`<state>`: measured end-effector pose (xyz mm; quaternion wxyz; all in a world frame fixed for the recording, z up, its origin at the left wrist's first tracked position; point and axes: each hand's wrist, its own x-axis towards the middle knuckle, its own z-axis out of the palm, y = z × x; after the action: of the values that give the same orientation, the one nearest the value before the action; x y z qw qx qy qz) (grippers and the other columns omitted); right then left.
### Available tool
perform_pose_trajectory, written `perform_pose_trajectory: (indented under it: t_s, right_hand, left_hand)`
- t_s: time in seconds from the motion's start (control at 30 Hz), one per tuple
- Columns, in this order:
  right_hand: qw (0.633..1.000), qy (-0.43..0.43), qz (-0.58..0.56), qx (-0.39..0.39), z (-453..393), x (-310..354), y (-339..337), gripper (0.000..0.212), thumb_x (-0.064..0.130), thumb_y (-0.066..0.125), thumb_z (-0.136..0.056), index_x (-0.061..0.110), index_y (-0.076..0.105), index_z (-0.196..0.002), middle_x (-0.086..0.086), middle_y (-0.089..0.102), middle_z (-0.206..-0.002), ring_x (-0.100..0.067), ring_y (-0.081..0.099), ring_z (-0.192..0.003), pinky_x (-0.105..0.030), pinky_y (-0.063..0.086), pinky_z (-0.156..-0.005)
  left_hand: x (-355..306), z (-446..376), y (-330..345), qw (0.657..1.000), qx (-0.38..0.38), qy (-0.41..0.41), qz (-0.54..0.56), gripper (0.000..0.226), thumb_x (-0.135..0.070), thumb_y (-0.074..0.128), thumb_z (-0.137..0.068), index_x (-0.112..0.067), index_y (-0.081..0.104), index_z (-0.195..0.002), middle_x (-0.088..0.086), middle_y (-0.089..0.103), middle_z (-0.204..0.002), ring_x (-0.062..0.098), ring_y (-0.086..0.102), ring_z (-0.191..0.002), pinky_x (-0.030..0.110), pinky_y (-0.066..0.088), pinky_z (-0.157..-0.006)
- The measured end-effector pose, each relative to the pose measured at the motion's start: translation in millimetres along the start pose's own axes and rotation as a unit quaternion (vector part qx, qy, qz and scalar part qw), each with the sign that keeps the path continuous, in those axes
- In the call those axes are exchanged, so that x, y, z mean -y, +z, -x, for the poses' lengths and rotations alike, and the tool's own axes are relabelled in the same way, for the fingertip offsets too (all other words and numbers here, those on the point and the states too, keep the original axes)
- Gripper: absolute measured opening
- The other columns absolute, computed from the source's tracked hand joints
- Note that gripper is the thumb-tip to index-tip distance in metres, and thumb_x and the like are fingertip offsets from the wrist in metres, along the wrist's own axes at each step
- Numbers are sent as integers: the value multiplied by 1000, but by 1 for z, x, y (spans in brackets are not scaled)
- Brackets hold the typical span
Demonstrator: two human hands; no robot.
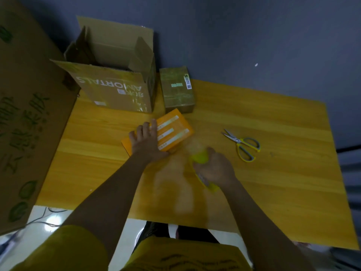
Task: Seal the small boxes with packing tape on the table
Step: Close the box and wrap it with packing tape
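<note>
A small orange box (pixel 172 132) with white label strips lies flat on the wooden table (pixel 273 173). My left hand (pixel 146 140) presses on its near left part with straight fingers. To the right, my right hand (pixel 214 167) grips a yellow tape dispenser (pixel 201 159), held just off the box's near right corner. A stretch of clear tape appears to run from the dispenser toward the box, but it is blurred. A small brown box (pixel 177 89) wrapped in tape stands behind the orange one.
A large open cardboard box (pixel 115 89) stands at the table's back left. Another big carton (pixel 25 114) leans along the left edge. Yellow-handled scissors (pixel 243 144) lie open to the right. The wall is close behind.
</note>
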<state>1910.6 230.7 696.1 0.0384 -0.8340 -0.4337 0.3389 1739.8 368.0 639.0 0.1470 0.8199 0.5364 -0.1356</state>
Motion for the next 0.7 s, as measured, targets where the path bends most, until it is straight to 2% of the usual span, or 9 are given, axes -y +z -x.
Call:
perform_pose_trajectory:
  t_s: [0.1,0.27,0.4,0.5,0.6,0.7]
  right_hand:
    - [999,39,-8,23,-2,-23,19,52,47,64,-83,20,45,-123,-6,62,-93,-33,64,-94,-34,45,-66]
    - [1000,23,-17,-7,-3,-30,22,68,50,65,-82,29,33,-139,-5,66,-105,-30,64,-96,-32,44,-68]
    - [992,28,-103,-62,8,-36,31,59,49,67,-81,33,41,-131,2,65,-109,-28,63,-99,-30,40,-67]
    - [991,16,-101,-81,13,-33,32,49,48,66,-83,32,47,-125,1,65,-108,-30,62,-99,-30,38,-68]
    - [993,9,-88,-79,14,-25,18,43,49,64,-82,32,52,-120,-3,67,-107,-31,62,-101,-33,46,-72]
    - [996,-13,-62,-55,14,-13,-10,48,55,63,-81,30,50,-121,-4,66,-102,-31,62,-99,-33,47,-70]
  left_hand:
    - [0,-2,1,999,9,37,-18,130,-82,59,-63,-18,-13,-151,9,7,-156,32,12,-142,53,14,-112]
    - [-5,-1,2,1000,-7,17,-4,130,-84,57,-62,-18,-10,-152,8,9,-155,32,14,-141,53,14,-111]
    - [-9,0,0,1000,0,3,1,128,-85,53,-63,-18,-10,-151,9,8,-155,33,13,-141,55,14,-111]
    - [-13,4,-2,1000,5,-3,0,126,-84,53,-65,-17,-9,-151,11,11,-154,35,16,-139,57,18,-109]
    - [-14,4,-12,998,46,-12,42,125,-84,54,-65,-19,-8,-152,12,11,-156,38,17,-140,57,21,-109]
    - [-6,5,-23,969,150,-20,193,123,-84,57,-63,-25,-2,-154,10,21,-157,35,30,-138,49,32,-107]
